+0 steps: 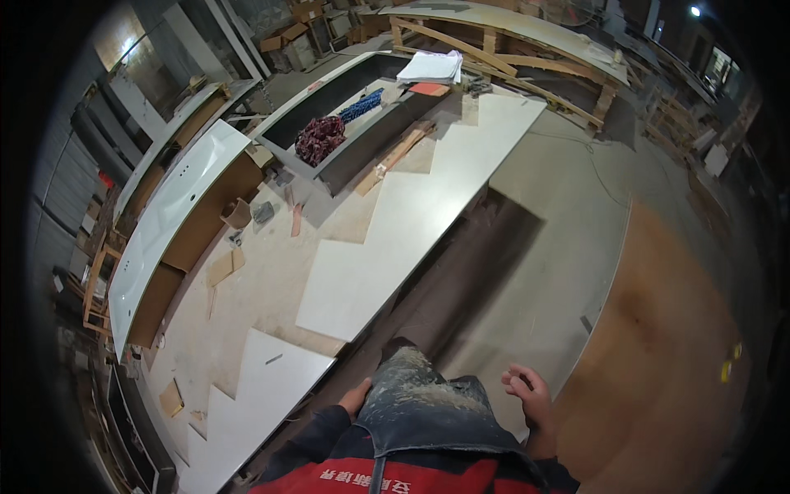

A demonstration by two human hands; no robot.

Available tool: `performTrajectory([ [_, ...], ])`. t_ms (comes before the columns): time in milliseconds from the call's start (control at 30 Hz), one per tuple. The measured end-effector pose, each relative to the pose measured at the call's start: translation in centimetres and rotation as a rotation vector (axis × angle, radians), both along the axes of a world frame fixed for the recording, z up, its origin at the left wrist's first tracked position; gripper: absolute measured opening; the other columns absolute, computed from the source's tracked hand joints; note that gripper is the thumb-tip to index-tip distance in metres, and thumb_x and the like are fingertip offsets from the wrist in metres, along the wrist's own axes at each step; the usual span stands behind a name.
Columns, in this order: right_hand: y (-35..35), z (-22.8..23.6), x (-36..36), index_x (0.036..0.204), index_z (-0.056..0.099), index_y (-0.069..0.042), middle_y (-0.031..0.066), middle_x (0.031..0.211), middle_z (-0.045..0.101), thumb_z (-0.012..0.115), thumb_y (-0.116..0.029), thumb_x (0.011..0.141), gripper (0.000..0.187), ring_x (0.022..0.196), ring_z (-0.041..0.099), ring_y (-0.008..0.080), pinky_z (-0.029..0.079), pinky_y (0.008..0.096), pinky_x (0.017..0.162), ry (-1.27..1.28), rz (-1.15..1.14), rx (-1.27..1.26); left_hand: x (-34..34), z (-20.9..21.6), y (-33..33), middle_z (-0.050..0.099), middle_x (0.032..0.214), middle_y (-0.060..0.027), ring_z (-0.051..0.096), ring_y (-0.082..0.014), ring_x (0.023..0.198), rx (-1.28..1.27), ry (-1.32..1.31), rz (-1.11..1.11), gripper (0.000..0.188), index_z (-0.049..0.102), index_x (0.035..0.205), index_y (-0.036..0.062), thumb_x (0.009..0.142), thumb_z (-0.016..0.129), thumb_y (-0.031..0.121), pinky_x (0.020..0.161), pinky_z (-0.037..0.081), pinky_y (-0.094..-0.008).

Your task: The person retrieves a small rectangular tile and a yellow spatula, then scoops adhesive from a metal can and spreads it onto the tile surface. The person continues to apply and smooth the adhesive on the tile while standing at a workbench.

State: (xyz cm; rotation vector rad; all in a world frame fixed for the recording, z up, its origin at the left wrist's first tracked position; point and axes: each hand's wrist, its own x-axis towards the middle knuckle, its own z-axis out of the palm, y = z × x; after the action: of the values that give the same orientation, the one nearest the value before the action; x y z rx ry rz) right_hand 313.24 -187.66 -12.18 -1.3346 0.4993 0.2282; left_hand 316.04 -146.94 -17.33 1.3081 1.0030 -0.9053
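My left hand [355, 398] hangs low beside my dusty dark apron [415, 391], close to the edge of a white stepped board [265, 372]. Its fingers are mostly hidden, so I cannot see whether anything is in them. On the other side of the apron, my right hand [529, 390] is raised above the floor with loosely bent fingers apart and nothing in them. A large brown sheet [658, 354] lies to its right. Ahead, a second white stepped board [411, 216] rests along the worktable's near edge.
A long grey trough [284, 138] on the worktable [271, 272] holds dark red [321, 140] and blue cords [362, 105], with papers [430, 67] at its far end. White basins [169, 222] stand at left. A wooden-framed panel [510, 41] stands at the back. Scraps lie on the table.
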Motion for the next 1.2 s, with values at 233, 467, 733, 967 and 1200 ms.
performTrajectory([
  [233, -6.0, -2.4, 11.9, 0.133, 0.063, 0.003, 0.0143, 0.120, 0.072, 0.070, -0.018, 0.099, 0.041, 0.112, 0.068, 0.0205, 0.055, 0.0328, 0.092, 0.104, 0.027, -0.011, 18.4, 0.1, -13.2, 0.062, 0.143, -0.0164, 0.058, -0.0243, 0.132, -0.130, -0.708, -0.763, 0.058, 0.057, 0.145, 0.0002, 0.109, 0.051, 0.045, 0.111, 0.043, -0.0352],
  [467, -12.2, 1.7, 27.1, 0.137, 0.061, 0.004, 0.0138, 0.122, 0.072, 0.072, -0.020, 0.099, 0.046, 0.112, 0.067, 0.0187, 0.053, 0.0324, 0.098, 0.080, 0.145, -0.165, 37.6, 4.8, -27.6, 0.068, 0.130, -0.0144, 0.063, -0.0233, 0.122, -0.353, -0.915, -0.766, 0.041, 0.061, 0.139, -0.0004, 0.108, 0.058, 0.027, 0.105, 0.048, -0.0340],
  [733, -22.0, 1.2, 44.2, 0.140, 0.057, 0.002, 0.0110, 0.115, 0.071, 0.071, -0.017, 0.093, 0.052, 0.104, 0.067, 0.0138, 0.054, 0.0304, 0.090, -0.197, 0.194, -0.060, 55.0, 10.0, -47.5, 0.062, 0.133, -0.0200, 0.058, -0.0396, 0.124, -0.449, -1.746, -1.147, 0.051, 0.058, 0.139, 0.0020, 0.097, 0.066, 0.029, 0.108, 0.045, -0.0461],
  [967, -36.3, -7.9, 54.5, 0.135, 0.056, 0.004, 0.0097, 0.117, 0.065, 0.060, -0.004, 0.079, 0.057, 0.100, 0.063, 0.0151, 0.053, 0.0275, 0.082, -0.292, -0.007, 0.295, 67.0, 8.0, -64.2, 0.067, 0.116, -0.0204, 0.062, -0.0405, 0.110, -0.394, -1.743, -1.525, 0.050, 0.062, 0.132, 0.0015, 0.097, 0.065, 0.037, 0.100, 0.047, -0.0482],
  [1200, -54.5, -0.4, 68.4, 0.116, 0.068, 0.005, 0.0101, 0.113, 0.071, 0.056, -0.003, 0.099, 0.023, 0.104, 0.065, 0.0167, 0.051, 0.0314, 0.096, -0.272, 0.058, 0.581, 80.0, 12.4, -81.9, 0.071, 0.107, -0.0171, 0.066, -0.0376, 0.098, -0.213, -1.833, -1.582, 0.048, 0.067, 0.124, 0.0009, 0.097, 0.065, 0.041, 0.089, 0.051, -0.0459],
])
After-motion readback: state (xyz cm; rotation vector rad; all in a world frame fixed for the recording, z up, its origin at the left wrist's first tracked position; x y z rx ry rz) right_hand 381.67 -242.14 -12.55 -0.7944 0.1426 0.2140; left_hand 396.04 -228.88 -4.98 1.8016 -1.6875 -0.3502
